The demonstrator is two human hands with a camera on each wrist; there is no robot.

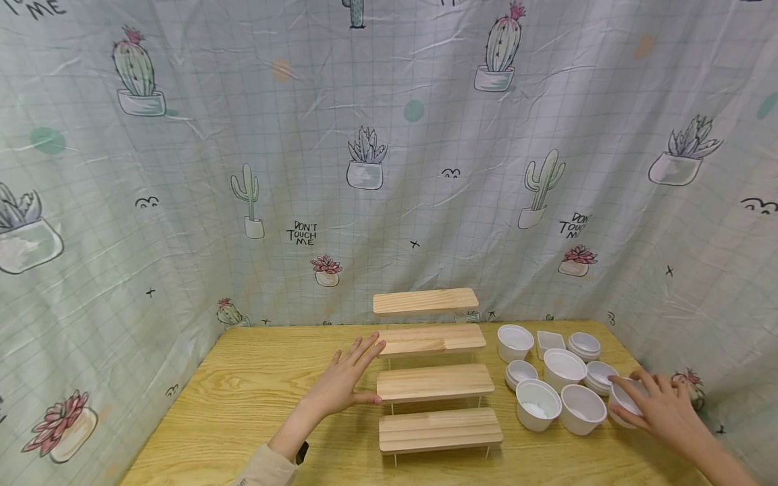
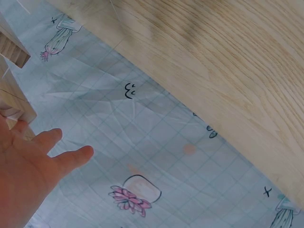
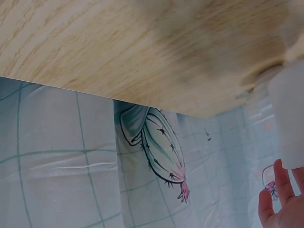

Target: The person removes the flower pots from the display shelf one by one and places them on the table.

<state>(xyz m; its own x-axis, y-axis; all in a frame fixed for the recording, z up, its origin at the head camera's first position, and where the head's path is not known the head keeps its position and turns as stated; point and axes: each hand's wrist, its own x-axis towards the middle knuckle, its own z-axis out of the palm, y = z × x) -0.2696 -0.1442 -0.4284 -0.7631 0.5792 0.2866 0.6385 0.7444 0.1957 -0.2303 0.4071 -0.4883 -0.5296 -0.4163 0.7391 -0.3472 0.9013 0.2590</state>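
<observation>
My right hand (image 1: pixel 667 410) holds a white plastic cup (image 1: pixel 628 403) at the right end of the cup group, thumb on the near side and fingers at the far side. The right wrist view catches that hand (image 3: pixel 285 209) with fingertips against the smooth white cup (image 3: pixel 290 116). At the left ends of a four-step wooden riser (image 1: pixel 435 385), my left hand (image 1: pixel 342 383) is spread with straight fingers. Its fingertips reach the second step from the top, and its thumb lies beside the third. In the left wrist view the hand (image 2: pixel 28 175) is close to the step ends (image 2: pixel 16 107).
Several white cups (image 1: pixel 583 408) stand right of the riser, with a square container (image 1: pixel 550 343) and shallow stacked tubs (image 1: pixel 584 345) behind. One front cup (image 1: pixel 537 405) has something pale inside. A cactus-print curtain (image 1: pixel 395 223) encloses the wooden table (image 1: pixel 261 385) at the back and sides.
</observation>
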